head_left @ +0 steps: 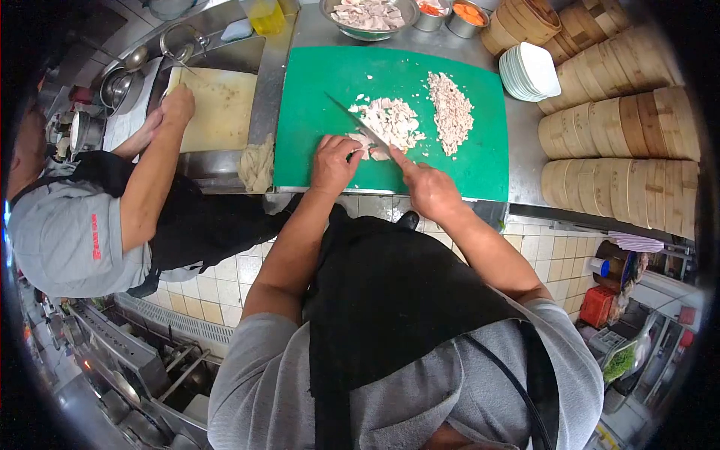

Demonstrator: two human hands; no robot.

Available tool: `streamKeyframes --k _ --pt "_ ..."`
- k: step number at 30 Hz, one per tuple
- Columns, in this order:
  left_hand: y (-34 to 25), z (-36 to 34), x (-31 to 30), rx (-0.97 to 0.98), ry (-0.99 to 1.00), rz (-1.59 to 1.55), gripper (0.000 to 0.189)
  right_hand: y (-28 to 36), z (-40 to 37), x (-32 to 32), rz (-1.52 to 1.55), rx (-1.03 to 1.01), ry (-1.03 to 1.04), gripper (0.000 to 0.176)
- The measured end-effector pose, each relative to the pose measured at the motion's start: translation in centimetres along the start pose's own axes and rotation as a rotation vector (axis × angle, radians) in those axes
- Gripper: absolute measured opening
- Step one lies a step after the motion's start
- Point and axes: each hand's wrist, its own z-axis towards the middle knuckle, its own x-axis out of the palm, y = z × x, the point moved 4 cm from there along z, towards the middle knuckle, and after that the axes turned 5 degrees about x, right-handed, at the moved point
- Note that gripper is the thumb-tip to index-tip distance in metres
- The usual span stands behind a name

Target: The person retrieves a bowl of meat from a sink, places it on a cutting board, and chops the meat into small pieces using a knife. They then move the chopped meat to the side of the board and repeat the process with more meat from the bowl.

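Left grip (pixel 332 161): bare hand, laid palm down, fingers curled under at the tips; forearm bare and extended forward from a grey short sleeve.
Right grip (pixel 429 189): bare hand, closed tight, forefinger stretched forward; forearm bare and angled inward.
Both are held just beside each other.

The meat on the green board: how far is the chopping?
Done: a finely chopped pile lies at the right of the board. In hand: the right hand cuts with the knife, the left hand steadying pieces. Left: the coarser pile, perhaps the bowl of meat too.
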Motion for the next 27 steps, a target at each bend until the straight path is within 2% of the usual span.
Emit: streamKeyframes --k 4,6,7,9,10,12,13,15,16,18,19,20,22,25,27 --pt "-0.2 -0.4 0.1 0.007 -0.029 0.013 0.015 0.6 -0.5 -0.5 0.108 -0.008 -0.048 0.075" --pt "-0.1 -0.4 0.0 -0.013 0.004 0.007 0.02 -0.1 0.1 0.2 -0.028 0.047 0.124 0.072" --pt "-0.1 -0.5 -0.4 -0.012 0.003 0.01 0.02 0.0 0.1 0.1 -0.027 0.044 0.122 0.072" --pt "-0.4 -0.7 -0.6 -0.014 0.027 0.023 0.043 0.0 -0.3 -1.5 0.103 0.049 -0.071 0.071" --pt "-0.6 -0.6 -0.5 -0.013 0.025 0.02 0.043 -0.4 -0.2 -1.3 0.1 0.049 -0.071 0.071" --pt "-0.8 -0.9 -0.2 -0.095 0.099 0.04 0.086 -1.8 -0.2 -0.6 0.003 0.104 -0.052 0.071" --pt "-1.2 -0.8 -0.2 -0.089 0.104 0.038 0.086 -2.4 -0.2 -0.3 0.0 0.123 0.029 0.071" --pt "-1.5 -0.3 0.3 -0.15 0.226 0.129 0.123 -2.6 0.2 -1.5 0.031 0.12 0.027 0.07" --pt "-1.8 -0.3 0.3 -0.152 0.233 0.126 0.123 -2.4 -0.1 -1.9 0.067 0.125 0.043 0.07" --pt "-1.4 0.7 1.1 -0.195 0.37 0.197 0.142 -3.2 -0.3 -2.4 0.074 0.16 -0.04 0.07" --pt "-1.4 1.2 1.3 -0.194 0.37 0.197 0.142 -3.7 -0.4 -2.8 0.084 0.193 -0.12 0.07" --pt "-1.3 1.8 1.7 -0.196 0.401 0.228 0.144 -4.1 -0.5 -2.9 0.085 0.194 -0.12 0.07" --pt "-1.4 3.3 2.3 -0.193 0.431 0.257 0.146 -5.6 -0.8 -3.0 -0.02 0.347 -0.079 0.071" --pt "-1.7 4.9 3.7 -0.21 0.46 0.239 0.143 -6.3 -1.4 -1.9 0.006 0.329 -0.095 0.072" --pt "-1.8 5.6 4.8 -0.18 0.378 0.248 0.137 -5.9 -1.4 -0.9 0.032 0.34 -0.082 0.072"
